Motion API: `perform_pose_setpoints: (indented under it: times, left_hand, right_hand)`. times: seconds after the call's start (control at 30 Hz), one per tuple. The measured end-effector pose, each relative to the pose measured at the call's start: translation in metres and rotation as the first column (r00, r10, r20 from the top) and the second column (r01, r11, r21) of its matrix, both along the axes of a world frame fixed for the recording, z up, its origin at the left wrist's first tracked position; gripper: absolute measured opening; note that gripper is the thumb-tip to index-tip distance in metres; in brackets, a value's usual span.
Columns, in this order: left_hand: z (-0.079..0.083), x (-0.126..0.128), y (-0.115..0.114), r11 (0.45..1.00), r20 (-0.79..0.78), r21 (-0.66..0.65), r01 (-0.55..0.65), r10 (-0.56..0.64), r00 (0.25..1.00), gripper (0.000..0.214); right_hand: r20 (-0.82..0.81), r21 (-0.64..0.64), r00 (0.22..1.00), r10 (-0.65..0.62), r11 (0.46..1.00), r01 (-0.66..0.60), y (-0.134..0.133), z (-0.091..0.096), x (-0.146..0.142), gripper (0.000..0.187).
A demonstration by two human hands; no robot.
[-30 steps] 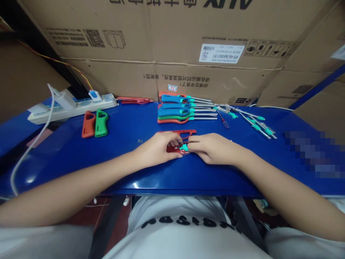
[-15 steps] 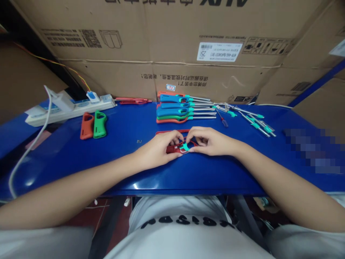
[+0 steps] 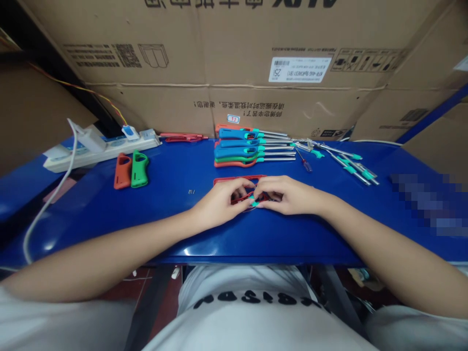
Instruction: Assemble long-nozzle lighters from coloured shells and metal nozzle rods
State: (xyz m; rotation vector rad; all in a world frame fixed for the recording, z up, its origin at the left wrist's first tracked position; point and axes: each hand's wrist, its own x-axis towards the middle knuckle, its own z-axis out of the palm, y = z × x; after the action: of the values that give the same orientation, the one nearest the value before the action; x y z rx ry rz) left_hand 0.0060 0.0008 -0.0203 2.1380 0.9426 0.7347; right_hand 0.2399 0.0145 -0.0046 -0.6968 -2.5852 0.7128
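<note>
Between my two hands lies an open red lighter handle shell [image 3: 239, 198], low over the table. A small teal plastic part [image 3: 255, 201], which looks like a trigger, sits in it. My left hand [image 3: 224, 197] is closed on the shell from the left, its thumb tip at the teal part. My right hand [image 3: 287, 195] pinches the teal part from the right, thumb below and fingers above. The fingers hide much of the shell's inside. Just behind the hands rests another red handle shell half [image 3: 237, 179], partly covered by them.
Assembled lighters [image 3: 236, 152] with metal tubes are stacked at the back. Right of them lie a screwdriver [image 3: 305, 163] and loose metal tubes [image 3: 351, 168]. Orange [image 3: 123, 170] and green handles [image 3: 139, 169], a power strip [image 3: 106, 148] and tiny metal pieces [image 3: 191, 191] are leftward.
My fingers have drawn closer together over the teal part, covering more of it and of the red shell. The whole view has shifted slightly; other things lie as before.
</note>
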Motion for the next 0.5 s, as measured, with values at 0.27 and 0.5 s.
perform_pose_setpoints:
  times: [0.27,0.5]
  left_hand:
    - [0.004,-0.002,-0.002,0.999,-0.054,0.051,-0.001,0.003,0.999,0.028]
    - [0.012,-0.009,-0.004,0.985,-0.199,0.169,0.019,0.015,0.980,0.023]
  right_hand:
    - [0.053,-0.076,0.994,-0.100,0.992,0.104,-0.003,0.001,-0.001,0.018]
    - [0.054,-0.137,0.994,-0.100,0.985,0.106,-0.002,0.007,0.003,0.026]
